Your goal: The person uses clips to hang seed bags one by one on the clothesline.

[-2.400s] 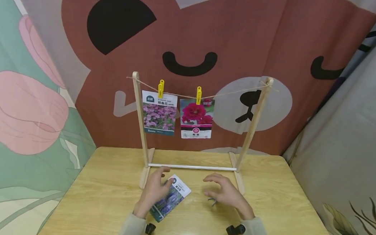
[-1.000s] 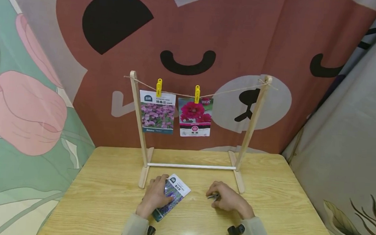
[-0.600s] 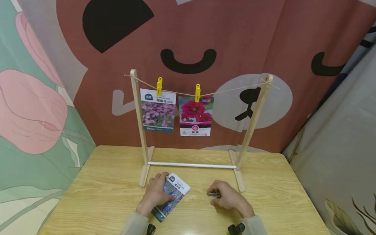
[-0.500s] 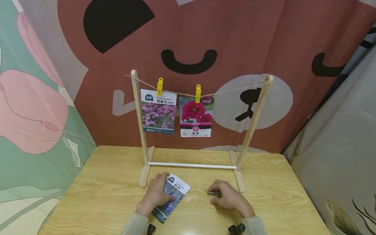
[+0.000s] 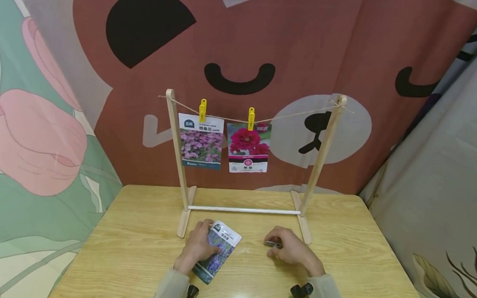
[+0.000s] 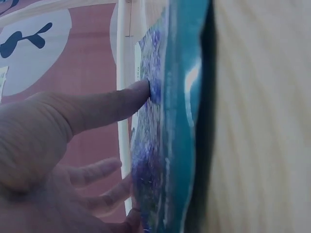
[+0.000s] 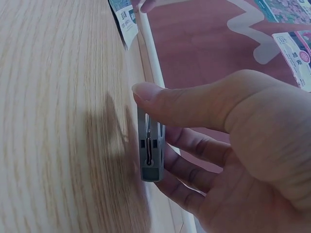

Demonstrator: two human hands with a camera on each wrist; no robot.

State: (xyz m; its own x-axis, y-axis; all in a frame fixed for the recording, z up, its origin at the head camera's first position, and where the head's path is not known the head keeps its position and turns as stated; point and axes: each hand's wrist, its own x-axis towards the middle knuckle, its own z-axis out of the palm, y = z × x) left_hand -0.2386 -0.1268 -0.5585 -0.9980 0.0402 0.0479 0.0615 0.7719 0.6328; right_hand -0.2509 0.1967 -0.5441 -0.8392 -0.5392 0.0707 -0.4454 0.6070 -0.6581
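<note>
My left hand (image 5: 197,246) holds a seed packet (image 5: 225,247) with purple flowers at the table's front middle. The thumb (image 6: 104,109) presses its printed face, and the other fingers curl at its far edge in the left wrist view. The packet lies slanted, low over the wood. To the right, my right hand (image 5: 293,249) pinches a grey clothespin (image 7: 152,158) between thumb and fingers, close above the tabletop. In the right wrist view the clothespin's metal spring shows.
Behind the hands stands a wooden frame (image 5: 321,158) with a string (image 5: 294,116) across its top. Two yellow clothespins (image 5: 202,111) hold a pink-flower packet (image 5: 200,147) and a red-flower packet (image 5: 248,149) on it. A white rod (image 5: 243,210) joins the feet on the wooden table (image 5: 134,252).
Earlier my right hand was spread above the grey clothespin; it has since picked it up and turned it. My left hand has settled onto the purple-flower packet and gripped it.
</note>
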